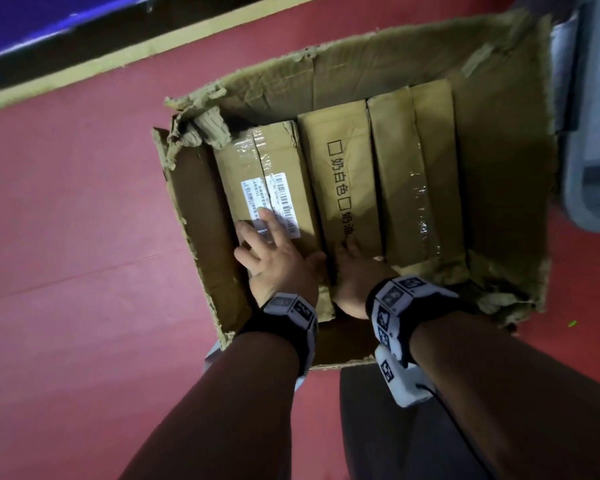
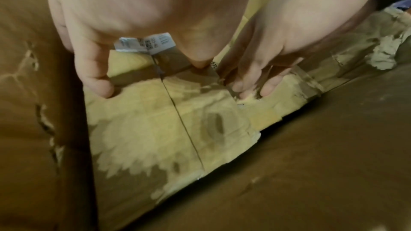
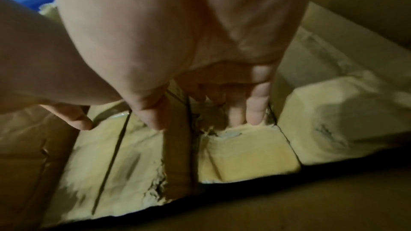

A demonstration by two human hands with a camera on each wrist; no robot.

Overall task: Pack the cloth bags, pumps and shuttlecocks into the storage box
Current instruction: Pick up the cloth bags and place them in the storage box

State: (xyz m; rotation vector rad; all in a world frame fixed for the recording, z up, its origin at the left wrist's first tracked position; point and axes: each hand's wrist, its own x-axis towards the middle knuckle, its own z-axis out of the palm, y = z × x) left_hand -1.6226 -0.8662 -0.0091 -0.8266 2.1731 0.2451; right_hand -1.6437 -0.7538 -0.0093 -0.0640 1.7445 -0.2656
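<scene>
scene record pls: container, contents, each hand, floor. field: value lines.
container: big torn cardboard box, open top, on the floor
contents: three long cartons side by side: labelled carton, printed carton, taped carton; bare space along the right wall
left hand: fingers spread flat on the labelled carton, over its white label
right hand: fingertips down in the gap between labelled and printed cartons; grip not clear
floor: red
task items: no cloth bags, pumps or shuttlecocks in view
</scene>
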